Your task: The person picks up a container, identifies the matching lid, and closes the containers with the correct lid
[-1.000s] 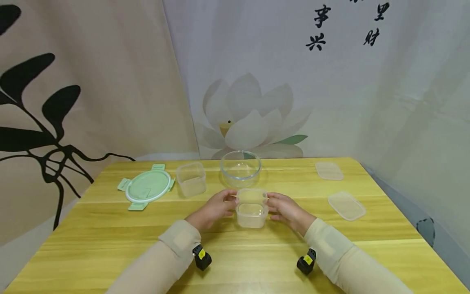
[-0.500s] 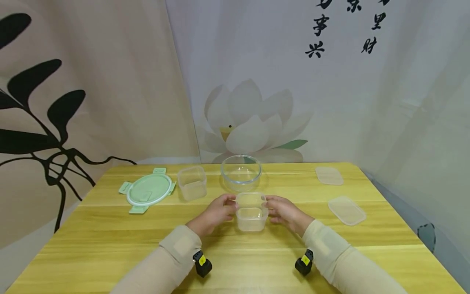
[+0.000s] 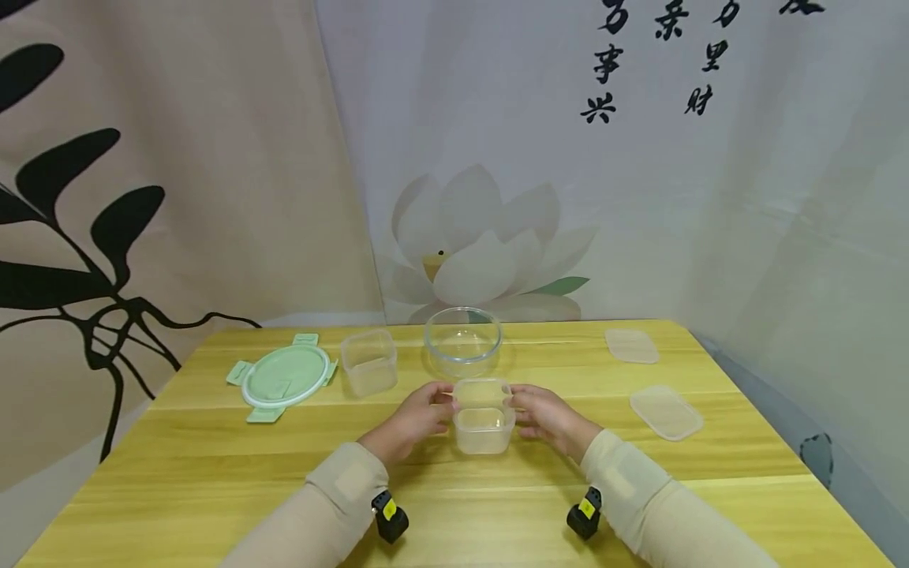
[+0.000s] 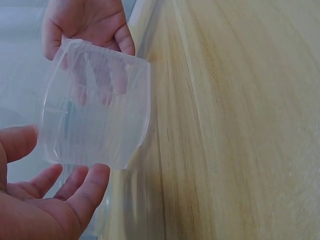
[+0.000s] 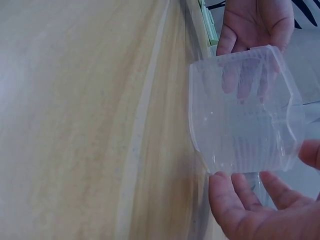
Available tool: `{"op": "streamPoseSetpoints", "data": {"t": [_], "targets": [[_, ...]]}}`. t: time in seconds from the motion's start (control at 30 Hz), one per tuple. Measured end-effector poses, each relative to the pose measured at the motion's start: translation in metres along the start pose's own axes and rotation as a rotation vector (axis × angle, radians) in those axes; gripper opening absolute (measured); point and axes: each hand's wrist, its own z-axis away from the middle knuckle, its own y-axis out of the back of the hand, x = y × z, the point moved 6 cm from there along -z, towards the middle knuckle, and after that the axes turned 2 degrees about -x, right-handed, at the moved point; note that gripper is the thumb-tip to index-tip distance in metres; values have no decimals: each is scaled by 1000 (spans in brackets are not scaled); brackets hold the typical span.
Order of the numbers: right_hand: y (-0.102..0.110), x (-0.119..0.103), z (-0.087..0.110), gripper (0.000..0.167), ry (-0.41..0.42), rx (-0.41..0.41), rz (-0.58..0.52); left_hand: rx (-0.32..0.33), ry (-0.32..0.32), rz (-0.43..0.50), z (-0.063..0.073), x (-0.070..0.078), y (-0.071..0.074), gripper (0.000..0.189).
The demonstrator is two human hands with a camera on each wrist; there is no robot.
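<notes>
A small translucent plastic container (image 3: 483,442) sits between the two hands near the middle of the table. My left hand (image 3: 412,420) holds its left side, and my right hand (image 3: 548,420) the right side. In the left wrist view, the left fingertips (image 4: 98,175) meet the near wall of the container (image 4: 100,112), with the thumb by its rim. The right wrist view shows the same grip mirrored: right fingertips (image 5: 220,182) at the wall of the container (image 5: 240,112). Through the clear plastic, the opposite hand's fingers show.
Behind the hands stand a round glass bowl (image 3: 463,363) and another translucent plastic container (image 3: 369,375). A round green lid with side flaps (image 3: 287,375) lies at the left of the wooden table (image 3: 483,521). Two flat translucent lids (image 3: 632,345) lie at the right.
The head view has tilted up slightly, so the whole scene sits lower in it. Both hands keep their places on the container.
</notes>
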Motion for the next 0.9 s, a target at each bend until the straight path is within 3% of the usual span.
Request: {"op": "streamPoseSetpoints", "data": {"t": [0.53,0.7,0.9], "targets": [[6,-8,13,53,59,74,65,-17,1,50,8,-3,3,49],[16,-18,25,53,131,101,135,-29,10,35,11,-4,4,54],[35,-29,38,54,151,149,200,-52,-5,22,12,-3,2,59]]}}
